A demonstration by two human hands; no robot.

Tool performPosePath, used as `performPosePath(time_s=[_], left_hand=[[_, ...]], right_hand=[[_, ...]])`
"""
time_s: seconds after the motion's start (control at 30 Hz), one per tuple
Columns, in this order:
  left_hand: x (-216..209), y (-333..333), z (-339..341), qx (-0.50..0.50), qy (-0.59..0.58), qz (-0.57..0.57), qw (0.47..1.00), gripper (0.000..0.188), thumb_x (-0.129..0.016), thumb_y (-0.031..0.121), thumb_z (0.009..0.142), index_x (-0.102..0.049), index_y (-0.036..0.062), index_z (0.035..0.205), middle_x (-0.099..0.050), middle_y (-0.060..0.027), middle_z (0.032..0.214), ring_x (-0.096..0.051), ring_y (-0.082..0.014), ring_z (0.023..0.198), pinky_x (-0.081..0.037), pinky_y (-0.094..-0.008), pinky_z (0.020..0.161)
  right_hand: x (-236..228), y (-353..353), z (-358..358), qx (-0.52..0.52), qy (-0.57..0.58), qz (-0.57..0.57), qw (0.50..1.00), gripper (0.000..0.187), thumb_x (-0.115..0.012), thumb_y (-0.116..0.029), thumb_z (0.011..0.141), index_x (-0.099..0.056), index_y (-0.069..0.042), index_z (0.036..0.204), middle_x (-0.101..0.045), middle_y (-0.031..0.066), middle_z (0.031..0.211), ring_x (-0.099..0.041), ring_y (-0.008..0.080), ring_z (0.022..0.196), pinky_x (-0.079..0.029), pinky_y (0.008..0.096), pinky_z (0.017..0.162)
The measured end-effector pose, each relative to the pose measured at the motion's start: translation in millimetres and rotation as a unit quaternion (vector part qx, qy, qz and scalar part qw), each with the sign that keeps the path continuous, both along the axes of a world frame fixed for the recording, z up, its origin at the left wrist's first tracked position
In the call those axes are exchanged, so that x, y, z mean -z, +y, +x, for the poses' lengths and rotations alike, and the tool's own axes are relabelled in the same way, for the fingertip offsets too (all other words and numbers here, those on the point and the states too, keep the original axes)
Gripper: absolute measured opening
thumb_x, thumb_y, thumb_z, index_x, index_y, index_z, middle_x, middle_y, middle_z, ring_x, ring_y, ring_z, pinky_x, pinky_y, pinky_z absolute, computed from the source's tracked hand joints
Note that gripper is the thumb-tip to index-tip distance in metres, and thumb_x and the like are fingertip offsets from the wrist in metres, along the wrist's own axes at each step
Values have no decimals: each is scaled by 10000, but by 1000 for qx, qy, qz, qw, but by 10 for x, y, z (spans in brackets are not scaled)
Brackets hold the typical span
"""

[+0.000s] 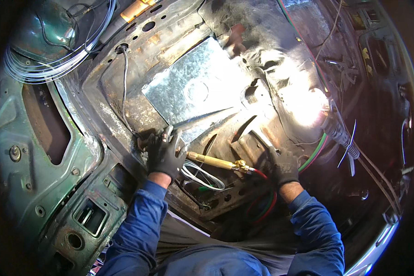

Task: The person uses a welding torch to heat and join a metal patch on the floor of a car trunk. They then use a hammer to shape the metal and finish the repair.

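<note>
My left hand (162, 154), in a dark glove, rests on the bare metal car floor (140, 115) with its fingers apart, beside the lower corner of a shiny sheet metal patch (177, 92). Just right of its fingertips lies a brass gas torch (211, 159), joined to a red hose (260, 174) and a green one. Over to the right, my gloved right hand (284, 166) is closed in shadow by a pale, narrow metal strip (261, 136). Whether it grips that strip or something else, I cannot make out. A small coil of wire (193, 175) sits below the torch.
A lit work lamp (319, 108) glares at the right, beside hanging cables. A large coil of wire (46, 73) hangs at the upper left, above the green painted body panel (14, 124). Holes and ridges break up the floor. The hoses trail beside my right hand.
</note>
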State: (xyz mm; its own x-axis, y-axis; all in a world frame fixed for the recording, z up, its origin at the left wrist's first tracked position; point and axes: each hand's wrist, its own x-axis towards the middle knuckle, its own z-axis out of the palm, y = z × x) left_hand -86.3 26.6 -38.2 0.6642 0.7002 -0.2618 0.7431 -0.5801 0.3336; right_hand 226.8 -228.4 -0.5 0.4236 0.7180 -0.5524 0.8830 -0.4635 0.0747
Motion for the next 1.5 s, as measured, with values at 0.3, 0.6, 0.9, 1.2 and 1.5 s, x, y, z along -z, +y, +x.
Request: performPosePath(time_s=[0.3, 0.6, 0.9, 1.2, 1.5], left_hand=[[23, -48, -41, -37, -12, -42, 998, 600, -734, 351, 937, -635, 85, 1466, -604, -228, 1491, -518, -471, 1393, -375, -579, 1205], [224, 45, 48, -48, -34, -10, 998, 496, -676, 265, 977, -656, 109, 1448, -669, -168, 1401, -555, -428, 1369, -373, -601, 1216], [256, 59, 43, -56, -58, -9, 997, 513, -673, 121, 926, -670, 143, 1438, -688, -127, 1411, -578, -400, 1356, -383, -582, 1214], [340, 39, 6, -70, -80, -15, 994, 562, -693, 84, 875, -672, 143, 1433, -684, -110, 1432, -559, -388, 1388, -370, -576, 1224], [133, 132, 79, -53, -19, -38, 998, 549, -715, 151, 873, -678, 153, 1420, -640, -107, 1488, -504, -363, 1443, -353, -596, 1214]], right_hand=[[275, 318, -55, 106, 6, -29, 994, 518, -697, -310, 935, -598, -200, 1432, -668, 188, 1286, -697, 414, 1082, -571, 564, 836], [399, 181, 7, 84, 24, -59, 994, 550, -621, -148, 974, -521, -133, 1515, -691, 158, 1257, -723, 394, 1055, -602, 526, 792], [326, 187, 53, 184, 206, -2, 961, 483, -680, -293, 1001, -574, -119, 1440, -729, 226, 1216, -717, 433, 1110, -564, 535, 859], [209, 299, -146, 271, 167, 58, 946, 433, -710, -235, 995, -615, -72, 1385, -720, 256, 1180, -729, 420, 1026, -574, 485, 849], [-43, 1304, -104, 30, 169, 205, 963, 531, -618, 81, 905, -578, 12, 1430, -675, 229, 1369, -732, 319, 926, -607, 371, 793]])
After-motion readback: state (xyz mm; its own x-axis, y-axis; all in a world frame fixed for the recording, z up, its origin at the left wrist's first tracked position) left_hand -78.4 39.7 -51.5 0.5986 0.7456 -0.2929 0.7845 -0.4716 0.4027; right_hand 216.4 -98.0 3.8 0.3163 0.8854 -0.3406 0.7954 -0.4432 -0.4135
